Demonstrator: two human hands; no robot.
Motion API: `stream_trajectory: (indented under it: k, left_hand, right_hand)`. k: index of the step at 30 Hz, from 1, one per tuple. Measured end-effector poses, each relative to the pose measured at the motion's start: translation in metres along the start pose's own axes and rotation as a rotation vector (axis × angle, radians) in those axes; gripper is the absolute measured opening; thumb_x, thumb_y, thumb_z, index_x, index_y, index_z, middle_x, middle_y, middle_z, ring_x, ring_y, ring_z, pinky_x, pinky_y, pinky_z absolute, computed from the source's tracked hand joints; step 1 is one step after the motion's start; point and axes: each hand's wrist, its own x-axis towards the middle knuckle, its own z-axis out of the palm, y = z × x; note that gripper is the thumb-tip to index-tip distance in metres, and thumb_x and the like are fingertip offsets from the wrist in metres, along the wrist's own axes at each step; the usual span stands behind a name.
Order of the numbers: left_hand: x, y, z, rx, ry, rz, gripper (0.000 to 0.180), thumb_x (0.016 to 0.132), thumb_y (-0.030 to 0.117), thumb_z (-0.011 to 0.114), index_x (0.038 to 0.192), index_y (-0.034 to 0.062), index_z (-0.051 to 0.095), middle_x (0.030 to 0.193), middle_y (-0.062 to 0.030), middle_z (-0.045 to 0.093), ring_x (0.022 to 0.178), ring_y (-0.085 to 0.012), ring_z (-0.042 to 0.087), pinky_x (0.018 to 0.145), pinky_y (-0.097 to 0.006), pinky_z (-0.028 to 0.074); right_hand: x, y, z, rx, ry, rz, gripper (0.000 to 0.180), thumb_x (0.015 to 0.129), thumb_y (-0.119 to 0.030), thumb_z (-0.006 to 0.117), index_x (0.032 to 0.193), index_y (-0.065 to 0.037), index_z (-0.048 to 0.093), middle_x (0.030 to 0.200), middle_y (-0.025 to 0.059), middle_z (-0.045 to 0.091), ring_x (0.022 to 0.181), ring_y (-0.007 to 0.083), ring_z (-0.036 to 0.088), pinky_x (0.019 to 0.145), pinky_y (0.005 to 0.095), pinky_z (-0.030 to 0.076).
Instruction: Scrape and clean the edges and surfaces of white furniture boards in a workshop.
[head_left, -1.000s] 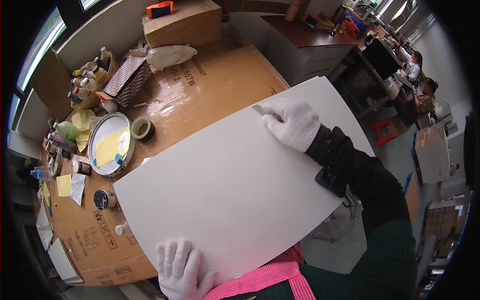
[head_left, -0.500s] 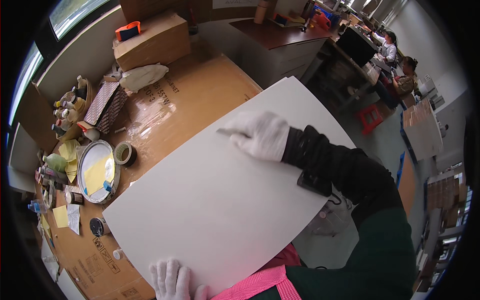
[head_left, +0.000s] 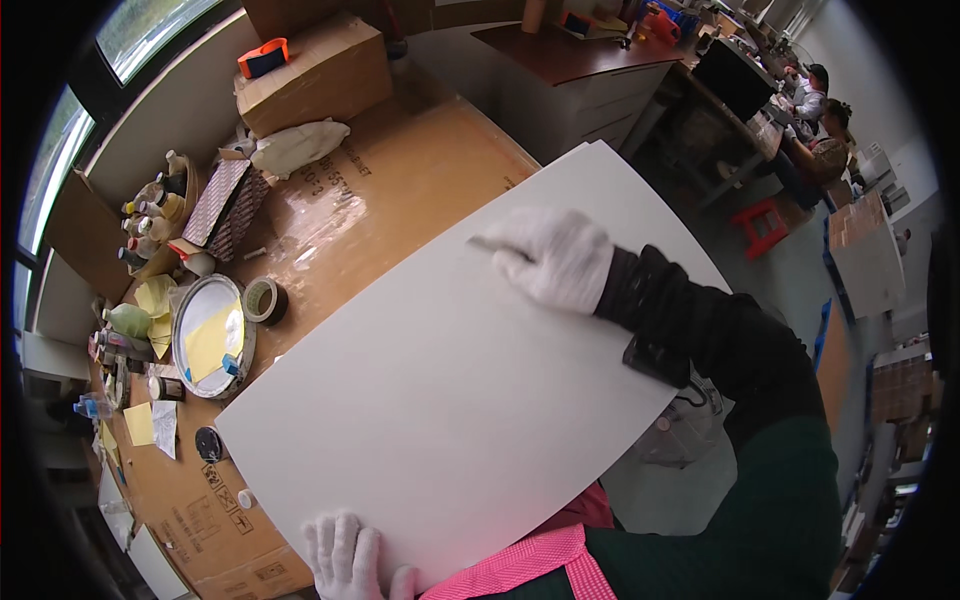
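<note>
A large white board (head_left: 450, 400) lies slanted across the cardboard-covered table and reaches back to my waist. My right hand (head_left: 555, 258), in a white knit glove, is on its upper part with the fingers closed. A thin greyish tip juts out past the fingers against the white surface; I cannot make out what it is. My left hand (head_left: 345, 555), also white-gloved, rests on the board's near left edge with its fingers stretched out. A dark device (head_left: 655, 362) is strapped below my right wrist.
Left of the board are a round lid (head_left: 180, 345) with yellow paper on it, a tape roll (head_left: 265, 300), a dark jar (head_left: 209, 444) and several bottles (head_left: 165, 200). A cardboard box (head_left: 315, 75) stands behind. Two people work far right, near a red stool (head_left: 760, 230).
The whole scene has shifted slightly right in view. My right hand keeps its closed shape on the board's upper part; my left hand stays on the near edge.
</note>
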Motion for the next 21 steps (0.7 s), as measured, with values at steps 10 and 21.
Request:
stream_trajectory:
  k: [10, 21]
  left_hand:
    - [0.004, 0.0, -0.001, -0.008, -0.002, 0.032, 0.064, 0.073, 0.021, 0.073, 0.129, 0.0005, 0.052, 0.136, -0.0243, 0.048, 0.129, -0.0438, 0.042, 0.11, -0.057, 0.029]
    - [0.005, 0.002, 0.001, -0.003, -0.02, 0.048, 0.062, 0.073, 0.022, 0.072, 0.128, -0.0002, 0.053, 0.135, -0.0249, 0.049, 0.126, -0.046, 0.044, 0.108, -0.057, 0.032]
  right_hand:
    - [-0.003, 0.008, -0.031, -0.257, 0.124, -0.062, 0.022, 0.078, -0.014, 0.061, 0.097, -0.005, 0.068, 0.091, 0.0155, 0.067, 0.083, 0.0359, 0.062, 0.079, 0.0403, 0.051]
    - [-0.053, 0.162, -0.14, -0.213, 0.194, 0.889, 0.028, 0.085, -0.024, 0.059, 0.101, -0.003, 0.068, 0.073, 0.0136, 0.067, 0.055, 0.022, 0.065, 0.057, 0.0345, 0.054]
